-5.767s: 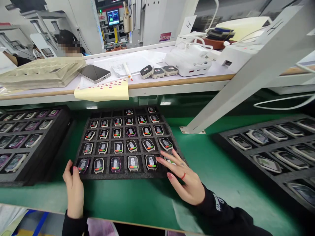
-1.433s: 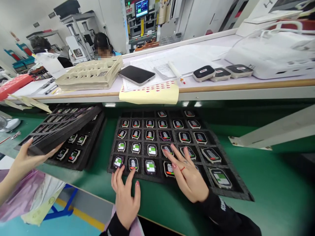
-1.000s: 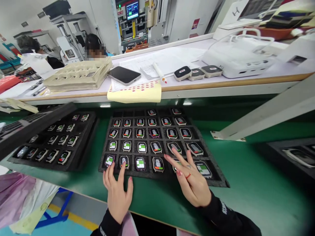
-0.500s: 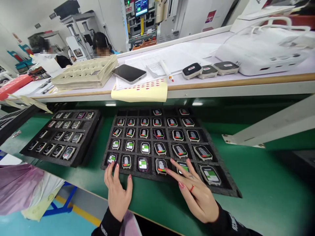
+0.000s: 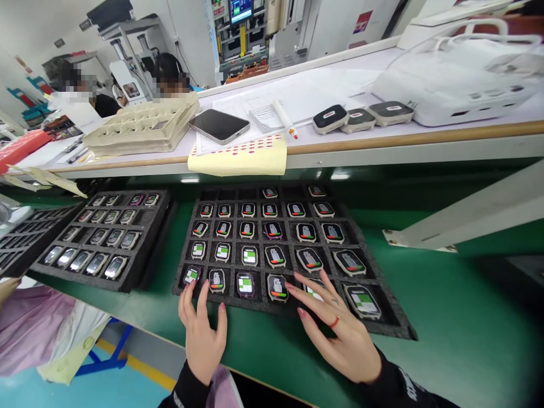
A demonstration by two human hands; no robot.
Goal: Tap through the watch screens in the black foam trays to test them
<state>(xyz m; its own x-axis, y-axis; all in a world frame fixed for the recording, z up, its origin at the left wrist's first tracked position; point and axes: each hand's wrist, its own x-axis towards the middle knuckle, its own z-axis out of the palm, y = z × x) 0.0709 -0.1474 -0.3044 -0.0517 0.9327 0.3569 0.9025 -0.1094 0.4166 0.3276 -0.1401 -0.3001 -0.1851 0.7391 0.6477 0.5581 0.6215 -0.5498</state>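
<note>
- A black foam tray [image 5: 395, 330] is lying on the green bench [image 5: 259, 337], and smartwatches [image 5: 363, 300] are sitting in its pockets, some screens showing green and white blocks.
- The left hand [image 5: 203, 337] is resting loosely at the tray's near left corner, gripping nothing; its fingertips are seeming to touch the first watch of the front row.
- The right hand [image 5: 344, 343] is spreading its released fingers over the front row and is hiding part of the fifth watch; whether they are pressing, I cannot tell.
- A slanting metal post [image 5: 480, 207] is standing to the right, apart from the tray.
- A shelf [image 5: 361, 146] is running above the far side, carrying a smartphone [image 5: 220, 126] and a white pen [image 5: 284, 117].
- To the left, a second foam tray [image 5: 148, 226] is holding more watches.
- A co-worker's lilac garment [image 5: 38, 328] is showing beyond.
</note>
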